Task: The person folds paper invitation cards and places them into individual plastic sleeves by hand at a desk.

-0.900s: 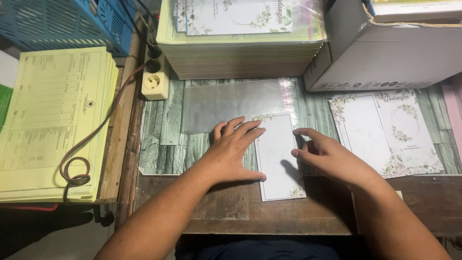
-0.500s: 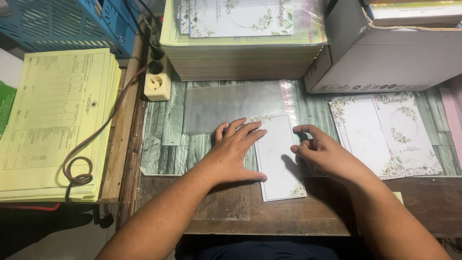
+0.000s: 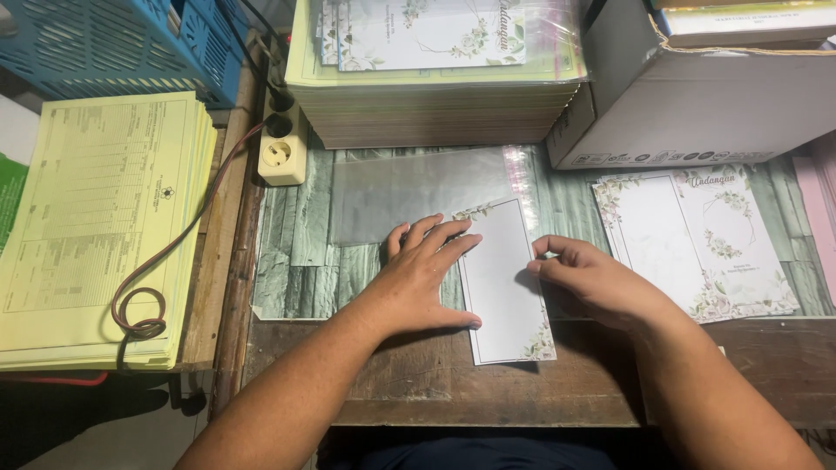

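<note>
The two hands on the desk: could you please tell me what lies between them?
In the head view, the folded floral-edged card lies between the left hand and the right hand; both hands touch it.

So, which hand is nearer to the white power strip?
Left. The left hand lies flat beside the folded card, diagonally below the power strip; the right hand is farther, beyond the card.
</note>
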